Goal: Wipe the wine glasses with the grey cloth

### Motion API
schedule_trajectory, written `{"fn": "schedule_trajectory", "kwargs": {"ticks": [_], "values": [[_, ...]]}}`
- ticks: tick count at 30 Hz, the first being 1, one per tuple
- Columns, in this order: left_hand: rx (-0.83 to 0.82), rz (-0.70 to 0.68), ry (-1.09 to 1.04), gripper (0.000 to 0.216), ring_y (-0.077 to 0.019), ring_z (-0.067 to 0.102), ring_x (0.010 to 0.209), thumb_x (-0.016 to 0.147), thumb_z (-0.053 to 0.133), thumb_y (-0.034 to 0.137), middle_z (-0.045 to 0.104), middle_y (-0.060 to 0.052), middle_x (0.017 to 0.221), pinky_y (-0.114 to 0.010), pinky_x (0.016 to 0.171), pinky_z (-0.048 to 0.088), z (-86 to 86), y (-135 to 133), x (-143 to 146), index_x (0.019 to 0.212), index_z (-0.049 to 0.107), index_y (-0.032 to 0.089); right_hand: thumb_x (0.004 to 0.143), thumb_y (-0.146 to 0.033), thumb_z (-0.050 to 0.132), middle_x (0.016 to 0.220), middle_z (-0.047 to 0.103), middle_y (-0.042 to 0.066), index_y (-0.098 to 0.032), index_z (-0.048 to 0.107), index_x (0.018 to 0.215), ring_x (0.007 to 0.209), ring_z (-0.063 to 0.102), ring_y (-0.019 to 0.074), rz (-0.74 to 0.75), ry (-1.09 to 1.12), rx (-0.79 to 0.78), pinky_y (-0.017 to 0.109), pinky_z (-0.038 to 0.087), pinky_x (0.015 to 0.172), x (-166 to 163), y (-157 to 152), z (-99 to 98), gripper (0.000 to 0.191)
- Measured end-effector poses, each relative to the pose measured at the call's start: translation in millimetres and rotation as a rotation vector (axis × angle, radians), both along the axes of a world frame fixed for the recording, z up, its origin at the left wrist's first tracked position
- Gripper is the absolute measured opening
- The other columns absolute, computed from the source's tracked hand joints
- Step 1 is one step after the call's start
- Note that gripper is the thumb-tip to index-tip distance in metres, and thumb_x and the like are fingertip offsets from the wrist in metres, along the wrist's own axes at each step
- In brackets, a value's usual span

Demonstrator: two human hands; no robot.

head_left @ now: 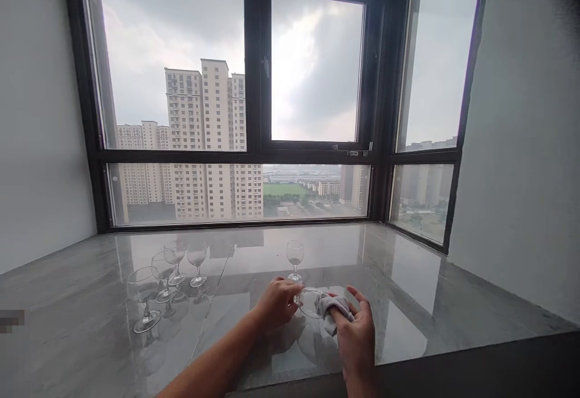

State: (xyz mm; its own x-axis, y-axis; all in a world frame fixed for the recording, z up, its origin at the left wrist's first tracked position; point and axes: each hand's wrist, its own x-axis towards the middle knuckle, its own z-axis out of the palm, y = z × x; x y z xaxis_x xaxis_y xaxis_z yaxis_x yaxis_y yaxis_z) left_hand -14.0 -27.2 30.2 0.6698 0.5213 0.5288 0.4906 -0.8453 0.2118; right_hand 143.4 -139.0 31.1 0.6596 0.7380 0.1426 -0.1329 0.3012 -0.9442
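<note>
Low over the glossy sill, a clear stemmed wine glass [310, 302] lies tilted sideways between my hands. My left hand [278, 302] has its fingers closed on the left end of this glass. A grey cloth [336, 312] is gripped in my right hand [357, 328], pressed against the glass's right end; some of the right fingers stick out past the cloth. Cloth and fingers hide part of the glass, so I cannot tell how far the cloth reaches into it. Just beyond my left hand another wine glass [295, 254] stands upright.
Several more wine glasses [144, 292] stand upright in a group on the left of the grey tiled sill [244, 349]. Dark-framed windows [235, 157] rise behind it, with white walls [516, 144] on both sides. The sill's front edge [475, 349] runs along the lower right.
</note>
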Motion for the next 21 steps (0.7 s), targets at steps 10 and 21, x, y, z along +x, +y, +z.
{"fn": "schedule_trajectory", "kwargs": {"ticks": [10,21], "values": [[-0.057,-0.027,-0.069,0.021,-0.0166,0.062,0.069,0.078,0.061,0.010,0.068,-0.002,0.072,-0.027,0.074,0.044,-2.8,0,4,0.091,0.073,0.021,0.053,-0.055,0.075,0.105,0.064,0.010,-0.022,0.053,0.119,0.088,0.064,0.0303,-0.261,-0.093,-0.190,0.038,0.049,0.074,6,4,-8.3,0.077],[-0.411,-0.004,-0.365,0.009,-0.0117,0.050,0.061,0.074,0.068,0.019,0.059,0.001,0.062,-0.023,0.061,0.038,-11.7,10,7,0.077,0.073,0.013,0.062,-0.046,0.065,0.096,0.068,0.007,-0.023,0.062,0.103,0.082,0.064,0.0275,-0.357,-0.265,-0.127,0.035,0.048,0.068,3,2,5.5,0.047]]}}
